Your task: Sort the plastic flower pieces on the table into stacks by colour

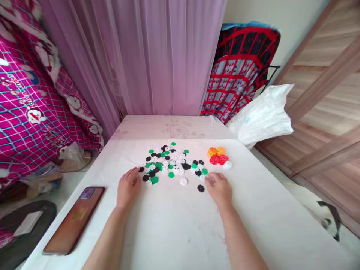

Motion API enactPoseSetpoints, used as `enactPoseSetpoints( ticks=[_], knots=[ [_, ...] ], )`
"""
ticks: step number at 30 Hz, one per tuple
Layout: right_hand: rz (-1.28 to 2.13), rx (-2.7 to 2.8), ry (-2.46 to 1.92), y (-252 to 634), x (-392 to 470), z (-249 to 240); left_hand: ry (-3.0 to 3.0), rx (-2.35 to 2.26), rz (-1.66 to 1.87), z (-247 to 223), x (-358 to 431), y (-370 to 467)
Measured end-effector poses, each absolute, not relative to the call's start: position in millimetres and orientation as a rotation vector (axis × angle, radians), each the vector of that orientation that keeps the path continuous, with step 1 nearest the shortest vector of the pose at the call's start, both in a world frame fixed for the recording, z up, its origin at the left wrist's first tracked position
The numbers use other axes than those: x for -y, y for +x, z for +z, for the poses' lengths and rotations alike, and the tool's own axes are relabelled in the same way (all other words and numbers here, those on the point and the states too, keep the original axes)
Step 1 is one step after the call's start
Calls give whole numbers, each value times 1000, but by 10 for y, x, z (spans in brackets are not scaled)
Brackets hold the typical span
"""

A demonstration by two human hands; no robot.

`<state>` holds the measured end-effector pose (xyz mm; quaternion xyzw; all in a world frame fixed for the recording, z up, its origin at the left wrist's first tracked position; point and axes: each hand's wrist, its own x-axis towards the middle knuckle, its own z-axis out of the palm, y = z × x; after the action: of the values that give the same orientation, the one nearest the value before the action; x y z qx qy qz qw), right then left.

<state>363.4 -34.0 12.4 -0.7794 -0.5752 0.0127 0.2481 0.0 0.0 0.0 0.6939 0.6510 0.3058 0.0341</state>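
Many small flower-edged discs in black, green and white (173, 162) lie spread in a loose pile on the white table (168, 225). At the pile's left edge is my left hand (129, 187), its fingertips by a black disc (141, 169); whether it grips the disc cannot be made out. My right hand (219, 188) rests at the pile's right edge, fingers curled beside a white disc (203, 178), with a black disc (200, 188) just left of it. Orange pieces (216, 151), red pieces (218, 159) and a white piece (227, 165) sit grouped behind my right hand.
A brown phone (74, 221) lies on the table's left side. A white plastic bag (264, 114) stands at the back right edge. Purple curtains (168, 56) hang behind the table, and a pink patterned cloth (42, 93) hangs on the left.
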Motion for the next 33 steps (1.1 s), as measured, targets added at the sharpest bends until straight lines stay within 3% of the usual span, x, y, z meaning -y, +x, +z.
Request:
enactPoseSetpoints(
  ticks=[16, 22, 33],
  knots=[
    [-168, 1693, -1951, 3544, 278, -32, 2110, -2013, 942, -2, 6, 5],
    [-75, 1866, -1593, 3169, 317, 30, 2118, -2017, 937, 24, 12, 12],
    [-35, 1962, -1575, 3024, 296, 50, 2148, -2004, 939, -7, 0, 7]
  ],
)
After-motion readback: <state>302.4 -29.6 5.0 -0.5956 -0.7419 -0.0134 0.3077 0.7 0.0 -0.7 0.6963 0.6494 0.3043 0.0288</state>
